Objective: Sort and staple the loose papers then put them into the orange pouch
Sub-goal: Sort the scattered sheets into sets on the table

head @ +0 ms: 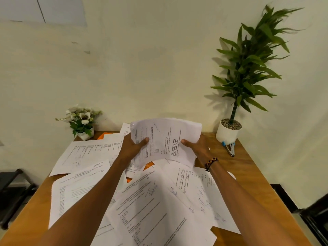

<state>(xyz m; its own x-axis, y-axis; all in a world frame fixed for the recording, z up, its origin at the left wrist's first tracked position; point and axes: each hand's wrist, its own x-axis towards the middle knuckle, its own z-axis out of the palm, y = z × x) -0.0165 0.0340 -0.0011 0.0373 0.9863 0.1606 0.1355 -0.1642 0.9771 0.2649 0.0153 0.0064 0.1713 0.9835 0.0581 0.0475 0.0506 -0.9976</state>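
Two hands' grip (pixel 134 148) (pixel 198 148); sheet (pixel 165 139) between

Orange pouch (pixel 148 165) mostly hidden under loose papers (pixel 159 201); print illegible. Papers cut off at bottom edge.

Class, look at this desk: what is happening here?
A person is sorting papers at a wooden table. The left hand and right hand hold a small sheaf up by its two sides, above the loose sheets that cover most of the table. Bits of the orange pouch show under the sheets. The stapler lies untouched by the plant pot at the far right, so no stapling is under way.
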